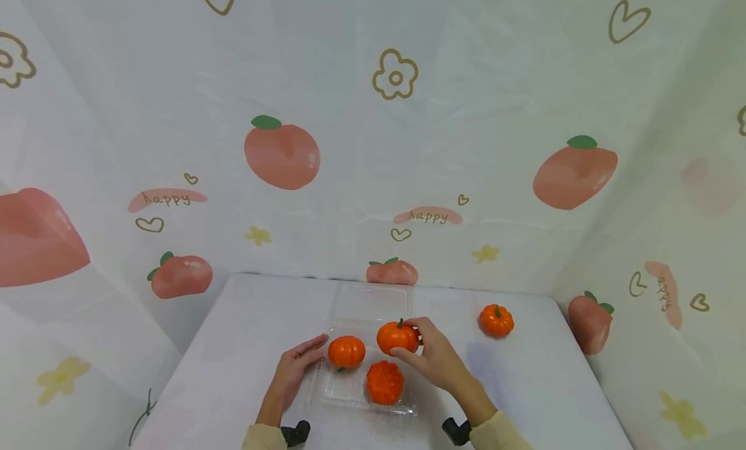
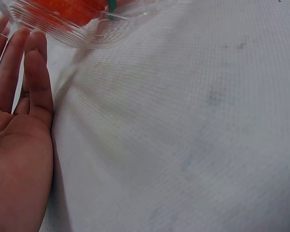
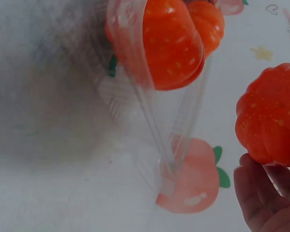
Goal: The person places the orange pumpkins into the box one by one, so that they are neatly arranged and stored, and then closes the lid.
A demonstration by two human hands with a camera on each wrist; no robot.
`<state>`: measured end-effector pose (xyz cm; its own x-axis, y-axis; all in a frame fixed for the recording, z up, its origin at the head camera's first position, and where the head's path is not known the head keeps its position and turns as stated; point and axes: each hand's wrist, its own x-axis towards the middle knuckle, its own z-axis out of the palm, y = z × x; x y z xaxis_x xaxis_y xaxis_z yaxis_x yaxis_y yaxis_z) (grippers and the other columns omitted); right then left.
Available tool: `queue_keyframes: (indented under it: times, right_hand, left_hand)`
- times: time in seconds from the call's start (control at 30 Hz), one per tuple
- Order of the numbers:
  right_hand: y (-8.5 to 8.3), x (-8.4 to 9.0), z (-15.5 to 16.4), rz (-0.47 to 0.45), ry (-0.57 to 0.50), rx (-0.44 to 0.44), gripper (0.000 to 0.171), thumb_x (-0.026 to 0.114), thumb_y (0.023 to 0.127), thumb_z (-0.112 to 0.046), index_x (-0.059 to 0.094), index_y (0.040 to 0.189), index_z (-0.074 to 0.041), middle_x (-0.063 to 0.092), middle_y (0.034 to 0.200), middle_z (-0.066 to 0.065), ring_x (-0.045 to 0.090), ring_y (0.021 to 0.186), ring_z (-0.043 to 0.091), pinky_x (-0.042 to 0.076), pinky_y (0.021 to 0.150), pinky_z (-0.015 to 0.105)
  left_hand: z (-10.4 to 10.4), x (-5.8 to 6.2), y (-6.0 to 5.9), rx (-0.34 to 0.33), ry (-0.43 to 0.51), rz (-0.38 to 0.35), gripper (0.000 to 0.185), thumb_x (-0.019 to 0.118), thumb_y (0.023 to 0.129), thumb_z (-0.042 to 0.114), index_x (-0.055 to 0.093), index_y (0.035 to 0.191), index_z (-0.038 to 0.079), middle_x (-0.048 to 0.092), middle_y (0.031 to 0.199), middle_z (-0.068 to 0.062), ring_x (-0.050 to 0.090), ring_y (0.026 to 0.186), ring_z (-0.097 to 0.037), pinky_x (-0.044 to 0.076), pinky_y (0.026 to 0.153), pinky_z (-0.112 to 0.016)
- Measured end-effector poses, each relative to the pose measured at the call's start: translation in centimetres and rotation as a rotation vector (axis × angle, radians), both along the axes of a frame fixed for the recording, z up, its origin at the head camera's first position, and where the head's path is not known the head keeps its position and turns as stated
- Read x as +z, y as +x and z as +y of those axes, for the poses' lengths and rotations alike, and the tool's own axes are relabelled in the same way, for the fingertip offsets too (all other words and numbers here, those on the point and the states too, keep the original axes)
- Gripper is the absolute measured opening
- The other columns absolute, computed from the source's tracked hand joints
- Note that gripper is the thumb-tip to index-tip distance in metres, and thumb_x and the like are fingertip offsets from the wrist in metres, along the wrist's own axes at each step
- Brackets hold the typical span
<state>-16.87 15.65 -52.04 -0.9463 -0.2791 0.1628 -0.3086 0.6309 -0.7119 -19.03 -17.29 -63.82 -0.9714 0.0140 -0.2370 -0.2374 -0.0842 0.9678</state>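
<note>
Hands (image 1: 437, 357) (right gripping pumpkin (image 1: 395, 340)) flank container (image 1: 344, 392).

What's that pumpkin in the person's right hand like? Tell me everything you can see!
The pumpkin is bright orange, round and squat, with bumpy ribs and a short green stem pointing up. It's shiny, maybe plastic, though I can't be sure. The right wrist view shows pale speckles on its skin. The right hand grips it from its right side, holding it apart from the clear box.
</note>
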Motion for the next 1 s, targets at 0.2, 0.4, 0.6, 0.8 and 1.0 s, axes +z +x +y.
queue_keyframes:
  times: [0.2, 0.4, 0.6, 0.8, 1.0]
  right_hand:
    - [0.4, -0.1, -1.2, -0.042, 0.025, 0.061, 0.064, 0.071, 0.089, -0.058, 0.055, 0.133, -0.015, 0.063, 0.119, -0.005, 0.055, 0.093, 0.008, 0.056, 0.078, 0.024]
    - [0.8, -0.5, -2.5, -0.083, 0.037, 0.117, 0.064, 0.067, 0.091, -0.061, 0.055, 0.133, -0.014, 0.065, 0.121, -0.003, 0.057, 0.096, 0.008, 0.058, 0.084, 0.029]
    - [1.2, -1.1, -3.7, -0.127, 0.042, 0.166, 0.064, 0.068, 0.090, -0.062, 0.056, 0.132, -0.015, 0.066, 0.123, -0.002, 0.060, 0.100, 0.009, 0.059, 0.088, 0.030]
    - [1.5, -1.5, -4.6, -0.134, 0.052, 0.193, 0.062, 0.068, 0.090, -0.062, 0.056, 0.131, -0.017, 0.066, 0.123, -0.003, 0.061, 0.102, 0.007, 0.059, 0.092, 0.030]
    - [1.7, -2.1, -5.4, -0.106, 0.087, 0.223, 0.062, 0.067, 0.090, -0.063, 0.057, 0.130, -0.017, 0.067, 0.119, -0.004, 0.059, 0.098, 0.003, 0.057, 0.089, 0.026]
  left_hand:
    - [0.1, -0.1, 0.0, -0.004, 0.009, -0.001, 0.051, 0.075, 0.092, 0.024, 0.064, 0.137, 0.005, 0.068, 0.139, -0.002, 0.064, 0.113, 0.010, 0.055, 0.092, -0.013]
    - [0.0, 0.0, -0.1, -0.020, -0.023, 0.034, 0.051, 0.075, 0.093, 0.025, 0.064, 0.138, 0.004, 0.067, 0.139, -0.003, 0.063, 0.114, 0.010, 0.054, 0.092, -0.012]
    - [-0.1, 0.1, 0.0, -0.018, -0.011, 0.003, 0.050, 0.075, 0.092, 0.026, 0.065, 0.137, 0.006, 0.068, 0.138, -0.001, 0.063, 0.113, 0.010, 0.054, 0.092, -0.012]
    - [-0.1, 0.3, 0.0, -0.012, -0.034, -0.005, 0.051, 0.076, 0.091, 0.028, 0.065, 0.137, 0.009, 0.067, 0.140, -0.001, 0.063, 0.113, 0.011, 0.053, 0.093, -0.011]
    - [0.0, 0.4, 0.0, -0.007, -0.059, -0.010, 0.051, 0.075, 0.092, 0.032, 0.066, 0.137, 0.012, 0.066, 0.141, -0.001, 0.062, 0.118, 0.008, 0.053, 0.095, -0.011]
